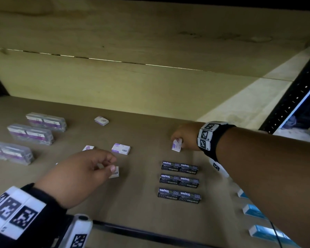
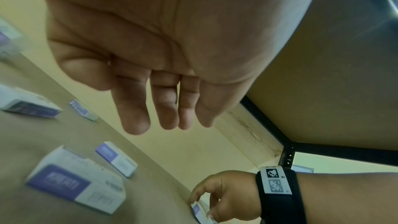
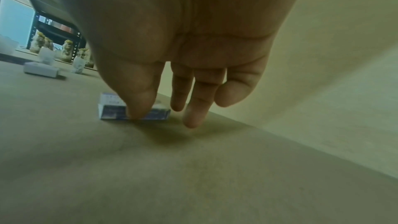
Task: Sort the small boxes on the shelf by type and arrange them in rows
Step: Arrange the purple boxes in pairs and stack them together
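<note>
Small white-and-purple boxes lie loose on the brown shelf point(image 1: 141, 208). My right hand point(image 1: 177, 140) reaches to mid-shelf and pinches one purple box point(image 1: 177, 145) that rests on the board; in the right wrist view the thumb presses on that box point(image 3: 112, 113). My left hand point(image 1: 111, 163) hovers with relaxed fingers just above another purple box point(image 1: 115, 173) and holds nothing; the left wrist view shows its fingers point(image 2: 168, 118) straight over that box point(image 2: 75, 183). More loose purple boxes lie at the back point(image 1: 101, 120) and in the middle point(image 1: 121, 149).
Three rows of black staples boxes point(image 1: 179, 180) lie at front centre-right. Three clear-wrapped purple packs point(image 1: 30, 134) stand in a line at the left. Light blue boxes point(image 1: 254, 212) sit at the right under my forearm. A black shelf post point(image 1: 293, 101) rises at the right.
</note>
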